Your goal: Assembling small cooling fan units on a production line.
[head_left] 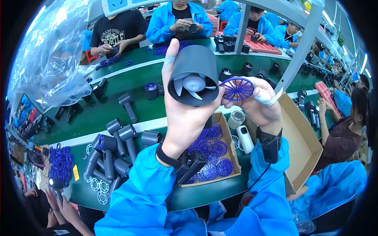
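Observation:
In my left hand (182, 118) is a dark grey handheld fan (193, 59), its round open end turned toward me, pale grey blades showing inside. Its handle is mostly hidden behind my wrist. A purple spoked fan grille (238, 89) is pinched at its edge by my right hand (264, 108), just right of the fan's opening and apart from it. White tape wraps one right finger. Below my hands, a cardboard box (235, 157) holds many purple grilles (214, 149). Both wrists carry black straps with dark devices.
Grey fan bodies (128, 135) lie heaped at left, near pale rings (102, 187) and purple rings (60, 163). A white device (246, 139) stands right of the box, beside an open cardboard carton (301, 133). Beyond runs a green conveyor (106, 106) with fans; a metal post (301, 51) rises right. Co-workers sit around.

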Demonstrator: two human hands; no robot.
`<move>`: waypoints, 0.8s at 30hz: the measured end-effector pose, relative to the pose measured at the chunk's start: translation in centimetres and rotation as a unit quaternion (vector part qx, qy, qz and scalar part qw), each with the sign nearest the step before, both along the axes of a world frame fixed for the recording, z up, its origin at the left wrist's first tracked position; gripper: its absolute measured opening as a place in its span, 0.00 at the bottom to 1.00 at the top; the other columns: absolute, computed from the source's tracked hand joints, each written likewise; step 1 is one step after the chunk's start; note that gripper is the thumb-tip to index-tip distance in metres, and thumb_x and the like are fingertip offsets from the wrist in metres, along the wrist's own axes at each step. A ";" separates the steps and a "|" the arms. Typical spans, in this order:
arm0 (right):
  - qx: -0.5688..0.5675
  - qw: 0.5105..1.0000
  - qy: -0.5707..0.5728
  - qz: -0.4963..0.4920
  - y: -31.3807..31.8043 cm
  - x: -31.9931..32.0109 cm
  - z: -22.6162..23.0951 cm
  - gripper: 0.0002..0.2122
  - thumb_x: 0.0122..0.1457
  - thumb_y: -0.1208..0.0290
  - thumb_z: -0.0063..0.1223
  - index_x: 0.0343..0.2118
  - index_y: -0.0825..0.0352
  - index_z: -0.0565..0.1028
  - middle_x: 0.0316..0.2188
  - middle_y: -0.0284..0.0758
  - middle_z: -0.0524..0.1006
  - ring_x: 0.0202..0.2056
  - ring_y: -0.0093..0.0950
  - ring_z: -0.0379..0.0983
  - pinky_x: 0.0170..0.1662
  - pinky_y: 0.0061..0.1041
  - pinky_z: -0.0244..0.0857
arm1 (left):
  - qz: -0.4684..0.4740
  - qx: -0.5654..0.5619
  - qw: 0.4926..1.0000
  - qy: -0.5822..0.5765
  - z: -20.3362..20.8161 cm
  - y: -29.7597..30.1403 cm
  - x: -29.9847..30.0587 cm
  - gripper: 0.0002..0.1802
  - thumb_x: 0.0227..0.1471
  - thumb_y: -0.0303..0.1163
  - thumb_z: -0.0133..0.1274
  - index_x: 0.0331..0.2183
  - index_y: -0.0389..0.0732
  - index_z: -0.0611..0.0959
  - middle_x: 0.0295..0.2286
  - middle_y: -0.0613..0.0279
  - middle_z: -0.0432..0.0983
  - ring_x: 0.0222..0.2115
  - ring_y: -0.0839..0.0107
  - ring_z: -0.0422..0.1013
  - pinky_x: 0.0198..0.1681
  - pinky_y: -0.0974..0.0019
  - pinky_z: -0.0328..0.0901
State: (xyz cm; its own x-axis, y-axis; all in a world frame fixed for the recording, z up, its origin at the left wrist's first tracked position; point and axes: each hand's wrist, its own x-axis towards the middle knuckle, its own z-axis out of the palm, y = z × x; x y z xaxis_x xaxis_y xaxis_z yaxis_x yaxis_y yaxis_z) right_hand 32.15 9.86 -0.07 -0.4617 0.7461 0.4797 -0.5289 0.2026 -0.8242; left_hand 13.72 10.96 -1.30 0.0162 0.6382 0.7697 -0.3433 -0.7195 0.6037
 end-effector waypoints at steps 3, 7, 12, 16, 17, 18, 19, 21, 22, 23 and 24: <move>0.014 0.998 0.015 -0.054 0.5 -0.9 -0.9 0.14 0.58 0.76 0.49 0.46 0.75 0.71 0.43 0.45 0.75 0.41 0.35 0.75 0.45 0.36 0.71 | -0.029 -0.061 0.997 -0.035 0.1 -0.2 0.1 0.53 0.40 0.19 0.61 0.61 0.43 0.47 0.45 0.57 0.66 0.42 0.69 0.69 0.47 0.67 0.66; 0.122 0.953 -0.148 -0.235 -0.1 -2.0 -0.5 0.14 0.58 0.77 0.48 0.47 0.75 0.70 0.43 0.46 0.75 0.43 0.37 0.74 0.46 0.37 0.70 | -0.043 -0.067 0.995 -0.057 0.1 -0.2 0.4 0.53 0.40 0.19 0.62 0.61 0.43 0.49 0.46 0.57 0.65 0.42 0.70 0.69 0.47 0.67 0.66; 0.007 0.976 -0.092 -0.197 0.2 -1.9 -0.7 0.20 0.56 0.71 0.53 0.48 0.77 0.68 0.45 0.48 0.73 0.46 0.39 0.72 0.49 0.40 0.68 | -0.014 -0.034 0.999 -0.040 0.0 0.2 -0.1 0.54 0.40 0.19 0.63 0.61 0.43 0.48 0.47 0.57 0.64 0.43 0.70 0.69 0.47 0.68 0.66; -0.054 0.996 0.053 0.040 0.5 -0.6 -0.9 0.21 0.57 0.70 0.51 0.50 0.80 0.67 0.47 0.46 0.72 0.46 0.36 0.72 0.54 0.41 0.64 | -0.010 -0.026 0.999 -0.029 0.1 0.6 -0.3 0.54 0.41 0.17 0.60 0.62 0.43 0.44 0.37 0.61 0.70 0.33 0.76 0.70 0.36 0.71 0.69; -0.054 0.996 0.053 0.040 0.7 -0.4 -1.3 0.21 0.57 0.70 0.51 0.50 0.80 0.67 0.47 0.46 0.72 0.46 0.36 0.72 0.54 0.41 0.64 | -0.021 -0.023 0.999 -0.033 0.1 0.6 -0.2 0.55 0.41 0.17 0.60 0.62 0.43 0.44 0.37 0.61 0.70 0.33 0.76 0.70 0.36 0.70 0.69; -0.048 0.997 0.051 0.044 0.9 -0.2 -1.6 0.22 0.57 0.69 0.52 0.50 0.81 0.66 0.47 0.47 0.71 0.47 0.36 0.71 0.54 0.41 0.64 | -0.032 -0.019 0.999 -0.037 0.0 0.7 -0.1 0.55 0.41 0.17 0.61 0.62 0.43 0.43 0.37 0.61 0.70 0.33 0.76 0.70 0.36 0.70 0.69; -0.041 0.997 0.048 0.048 1.1 -0.1 -1.9 0.23 0.56 0.68 0.52 0.50 0.82 0.66 0.48 0.47 0.71 0.48 0.37 0.71 0.55 0.42 0.63 | -0.043 -0.015 0.998 -0.040 0.0 0.8 0.0 0.55 0.41 0.17 0.61 0.62 0.43 0.43 0.37 0.61 0.70 0.33 0.76 0.70 0.37 0.70 0.69; -0.035 0.997 0.046 0.050 1.2 0.2 -2.1 0.24 0.56 0.67 0.52 0.50 0.83 0.65 0.48 0.48 0.71 0.48 0.37 0.70 0.55 0.42 0.62 | -0.049 -0.011 0.998 -0.036 0.0 0.8 0.1 0.55 0.42 0.17 0.60 0.62 0.44 0.43 0.37 0.61 0.70 0.33 0.76 0.70 0.37 0.70 0.69; -0.037 0.995 0.056 0.071 1.4 -0.3 -1.9 0.24 0.55 0.68 0.53 0.50 0.82 0.66 0.48 0.47 0.71 0.48 0.37 0.70 0.55 0.41 0.63 | -0.049 -0.007 0.998 -0.030 0.1 0.7 -0.2 0.54 0.43 0.17 0.59 0.62 0.44 0.43 0.37 0.60 0.70 0.33 0.75 0.71 0.37 0.70 0.69; -0.039 0.993 0.066 0.092 1.4 -0.8 -1.7 0.23 0.54 0.70 0.54 0.50 0.82 0.66 0.47 0.47 0.71 0.47 0.37 0.71 0.54 0.40 0.64 | -0.049 -0.003 0.999 -0.023 0.2 0.6 -0.4 0.53 0.44 0.17 0.58 0.62 0.45 0.42 0.37 0.60 0.70 0.33 0.75 0.71 0.37 0.70 0.69; -0.040 0.991 0.073 0.109 1.2 -1.1 -1.2 0.23 0.54 0.71 0.55 0.49 0.81 0.67 0.47 0.46 0.71 0.47 0.36 0.71 0.54 0.38 0.65 | -0.050 -0.003 0.998 -0.023 0.5 0.4 -0.4 0.53 0.44 0.17 0.58 0.62 0.45 0.42 0.37 0.60 0.70 0.33 0.75 0.71 0.37 0.70 0.69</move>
